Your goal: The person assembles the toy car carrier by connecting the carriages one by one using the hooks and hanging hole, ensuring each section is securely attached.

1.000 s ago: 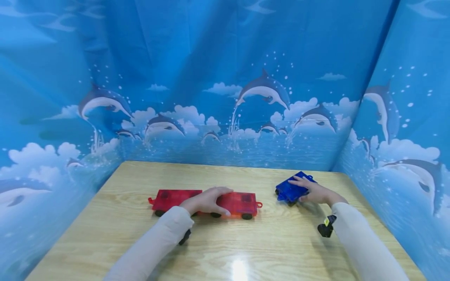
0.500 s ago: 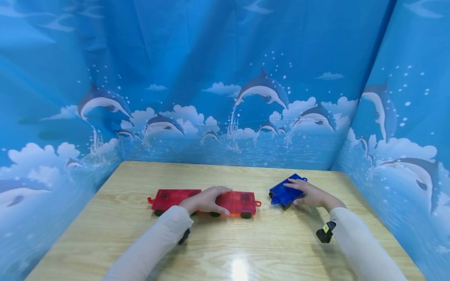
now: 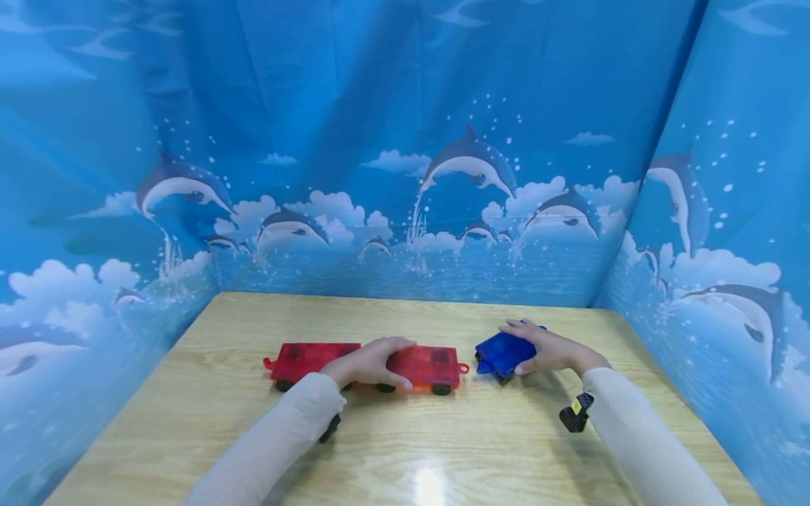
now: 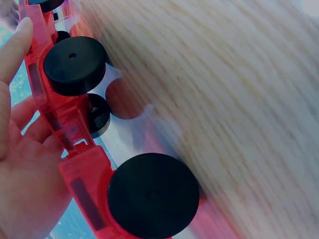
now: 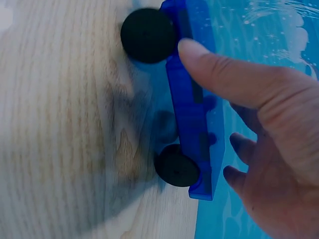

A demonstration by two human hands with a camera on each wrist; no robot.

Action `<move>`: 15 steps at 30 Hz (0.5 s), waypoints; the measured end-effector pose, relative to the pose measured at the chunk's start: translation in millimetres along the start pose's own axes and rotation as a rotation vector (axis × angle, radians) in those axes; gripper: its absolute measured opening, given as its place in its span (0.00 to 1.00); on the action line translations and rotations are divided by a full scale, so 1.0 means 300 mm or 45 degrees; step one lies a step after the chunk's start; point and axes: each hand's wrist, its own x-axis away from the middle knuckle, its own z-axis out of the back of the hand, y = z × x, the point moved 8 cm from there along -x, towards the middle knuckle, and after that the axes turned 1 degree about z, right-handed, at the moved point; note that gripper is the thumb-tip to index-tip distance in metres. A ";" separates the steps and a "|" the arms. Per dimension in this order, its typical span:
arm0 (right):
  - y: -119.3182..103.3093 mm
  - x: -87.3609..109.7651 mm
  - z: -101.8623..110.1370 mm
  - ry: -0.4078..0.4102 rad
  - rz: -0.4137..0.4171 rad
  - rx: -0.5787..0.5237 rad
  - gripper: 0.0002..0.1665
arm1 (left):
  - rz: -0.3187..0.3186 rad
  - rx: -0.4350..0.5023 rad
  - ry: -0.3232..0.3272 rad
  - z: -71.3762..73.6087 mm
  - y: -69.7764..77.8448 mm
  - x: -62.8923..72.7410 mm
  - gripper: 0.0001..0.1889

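Two coupled red cars [image 3: 310, 358] at lower center of frame, left hand [image 3: 368, 362] pinching rightmost; right hand [image 3: 552, 351] pinching blue car [image 3: 503, 353], lower right of center.

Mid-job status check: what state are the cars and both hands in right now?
Left translucent red plastic wheeled car: upright, coupled at its right end; left hook free.
Right translucent red plastic wheeled car: upright, gripped, coupled at its left end; right ring free.
Translucent blue plastic wheeled car: gripped, uncoupled, askew.
Left hand: gripping right red car.
Right hand: gripping blue car.
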 end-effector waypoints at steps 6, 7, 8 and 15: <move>0.008 -0.028 -0.013 -0.098 -0.055 -0.043 0.53 | -0.016 -0.002 0.018 0.004 -0.005 0.003 0.44; 0.009 -0.032 -0.014 -0.094 -0.054 -0.044 0.53 | -0.017 -0.007 0.021 0.005 -0.007 0.004 0.44; 0.009 -0.035 -0.014 -0.085 -0.045 -0.043 0.53 | -0.017 -0.014 0.022 0.005 -0.010 0.004 0.44; 0.022 -0.031 -0.008 0.036 0.015 -0.004 0.52 | -0.016 0.004 0.014 0.004 -0.013 0.008 0.44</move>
